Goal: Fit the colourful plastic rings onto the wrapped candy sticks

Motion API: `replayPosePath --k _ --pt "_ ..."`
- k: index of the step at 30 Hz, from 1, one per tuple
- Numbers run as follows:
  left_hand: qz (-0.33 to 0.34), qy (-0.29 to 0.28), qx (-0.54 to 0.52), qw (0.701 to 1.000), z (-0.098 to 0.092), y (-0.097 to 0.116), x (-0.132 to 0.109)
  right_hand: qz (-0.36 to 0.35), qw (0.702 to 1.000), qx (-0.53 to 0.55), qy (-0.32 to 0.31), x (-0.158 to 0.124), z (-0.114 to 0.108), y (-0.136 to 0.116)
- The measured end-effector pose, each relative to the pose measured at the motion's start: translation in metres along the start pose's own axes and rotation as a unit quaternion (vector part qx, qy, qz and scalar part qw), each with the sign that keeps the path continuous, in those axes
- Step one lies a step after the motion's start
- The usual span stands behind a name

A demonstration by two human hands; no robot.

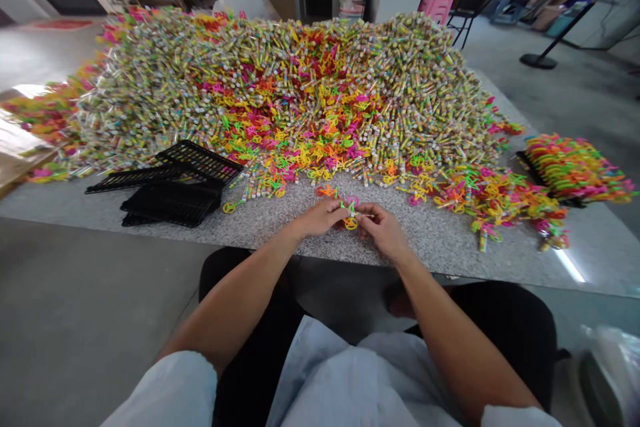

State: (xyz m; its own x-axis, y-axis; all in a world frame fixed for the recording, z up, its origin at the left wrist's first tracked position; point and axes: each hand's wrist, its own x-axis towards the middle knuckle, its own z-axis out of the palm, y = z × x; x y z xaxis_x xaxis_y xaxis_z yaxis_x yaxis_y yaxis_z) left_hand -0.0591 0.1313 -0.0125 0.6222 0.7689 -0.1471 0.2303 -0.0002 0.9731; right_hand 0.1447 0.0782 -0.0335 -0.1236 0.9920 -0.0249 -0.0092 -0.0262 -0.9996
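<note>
Close to the table's near edge, my left hand (323,216) and my right hand (384,230) meet over a small plastic toy bicycle (351,222) with a yellow wheel and green parts. Both hands are closed, pinching it from either side between thumb and fingers. My fingertips hide part of the toy. Just beyond them lies an orange plastic piece (326,191). A large heap of small printed tubes (425,93) mixed with bright plastic toy pieces (300,153) spreads across the table in front of my hands.
Black slotted plastic trays (173,203) lie stacked askew at the left on the grey speckled table (280,233). At the right, a black tray is filled with rows of colourful toy pieces (575,167). A looser pile (500,203) sits nearer. A pink stool (437,5) stands behind.
</note>
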Motion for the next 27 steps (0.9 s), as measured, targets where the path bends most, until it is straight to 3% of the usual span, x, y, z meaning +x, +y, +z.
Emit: replayPosePath --k 4,9,14,17,22,27 --pt "-0.017 0.025 -0.025 0.999 0.005 0.005 0.0 -0.034 0.992 -0.122 -0.019 -0.002 -0.008 -0.007" --pt "-0.011 0.049 0.075 0.996 0.006 0.006 -0.003 -0.13 0.958 -0.253 -0.027 -0.001 -0.008 -0.002" --pt "-0.01 0.029 0.143 0.989 0.002 0.001 -0.004 -0.262 0.902 -0.339 -0.059 -0.002 -0.013 0.009" --pt "-0.029 -0.006 0.128 0.991 0.002 -0.001 -0.003 -0.305 0.863 -0.394 -0.081 -0.004 -0.017 0.013" --pt "-0.048 -0.033 0.093 0.994 0.003 -0.002 0.001 -0.32 0.817 -0.476 -0.053 -0.008 -0.019 0.017" --pt "-0.058 -0.032 0.092 0.994 0.006 -0.002 0.006 -0.264 0.839 -0.474 -0.042 -0.011 -0.016 0.008"
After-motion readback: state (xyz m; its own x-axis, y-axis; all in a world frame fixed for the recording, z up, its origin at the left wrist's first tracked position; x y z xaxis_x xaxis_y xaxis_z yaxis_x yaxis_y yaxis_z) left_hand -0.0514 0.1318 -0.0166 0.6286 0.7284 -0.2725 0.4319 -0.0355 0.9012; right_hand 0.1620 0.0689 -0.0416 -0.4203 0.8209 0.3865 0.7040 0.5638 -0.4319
